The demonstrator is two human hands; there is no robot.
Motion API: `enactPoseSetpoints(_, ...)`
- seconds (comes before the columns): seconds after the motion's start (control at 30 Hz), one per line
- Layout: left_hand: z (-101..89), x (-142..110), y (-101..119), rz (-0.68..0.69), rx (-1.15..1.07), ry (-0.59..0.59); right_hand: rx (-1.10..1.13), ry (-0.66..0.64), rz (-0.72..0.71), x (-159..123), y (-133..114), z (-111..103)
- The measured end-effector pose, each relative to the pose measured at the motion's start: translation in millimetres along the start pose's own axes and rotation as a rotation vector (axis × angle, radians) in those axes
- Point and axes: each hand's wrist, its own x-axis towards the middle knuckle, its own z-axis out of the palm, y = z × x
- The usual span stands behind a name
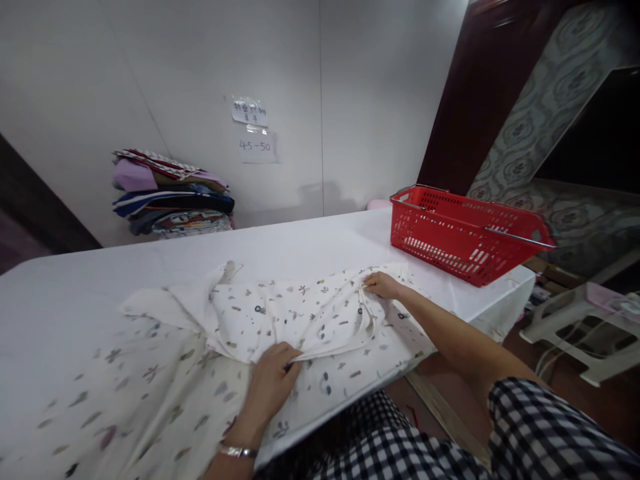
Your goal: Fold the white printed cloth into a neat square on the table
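A white printed cloth (pixel 295 310) with small coloured motifs lies spread over the table, its upper layer rumpled and partly folded. Near the front edge, my left hand (pixel 275 373) pinches the edge of that upper layer. Farther back and to the right, my right hand (pixel 383 285) has its fingers closed on a gathered part of the same cloth, where creases run toward it. At the left, the cloth bunches up into a raised fold, and its lower layer spreads out toward the near left corner of the view.
A red plastic basket (pixel 450 233) with metal handles stands at the table's right end. Several folded fabrics (pixel 173 193) are stacked at the back left by the wall. Two paper notes (pixel 257 145) hang above. A white plastic stool (pixel 585 333) stands on the floor at right.
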Motion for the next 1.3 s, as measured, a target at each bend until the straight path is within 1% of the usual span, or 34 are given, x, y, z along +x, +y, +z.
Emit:
enactPoseSetpoints(0.2,-0.8,-0.2,1.8,0.001,0.005,0.011,-0.013,-0.033,-0.007,3.3,-0.8,-8.0)
enactPoseSetpoints(0.37,0.4,0.0,0.8,-0.007,0.006,0.01,-0.004,-0.032,0.039,4.5,1.5,-5.9)
enactPoseSetpoints(0.57,0.3,-0.2,0.7,-0.009,-0.01,0.0,0.045,0.014,0.09,4.2,3.6,-2.7)
enactPoseSetpoints(0.73,0.5,0.1,0.4,-0.009,-0.021,-0.004,0.106,0.074,0.113,0.8,0.2,-1.0)
enactPoseSetpoints(0.87,-0.5,0.5,0.9,-0.005,-0.021,-0.012,0.136,0.118,0.126,-2.2,-1.1,-4.5)
enactPoseSetpoints(0.97,-0.9,0.1,1.0,0.006,-0.011,-0.014,0.144,0.161,0.141,-7.5,2.7,-18.8)
enactPoseSetpoints(1.07,-0.5,0.1,2.3,0.023,0.029,-0.008,0.185,0.194,0.165,-19.3,8.8,-46.5)
enactPoseSetpoints(1.17,-1.4,4.4,6.7,0.06,0.066,-0.022,0.344,0.253,0.159,-38.4,10.9,-82.6)
enactPoseSetpoints(1.23,-5.2,12.1,11.2,0.085,0.036,-0.025,0.485,0.341,0.113,-53.3,7.4,-106.0)
enactPoseSetpoints(1.3,-13.2,23.9,16.1,0.097,-0.026,0.01,0.621,0.454,0.064,-68.6,0.0,-125.0)
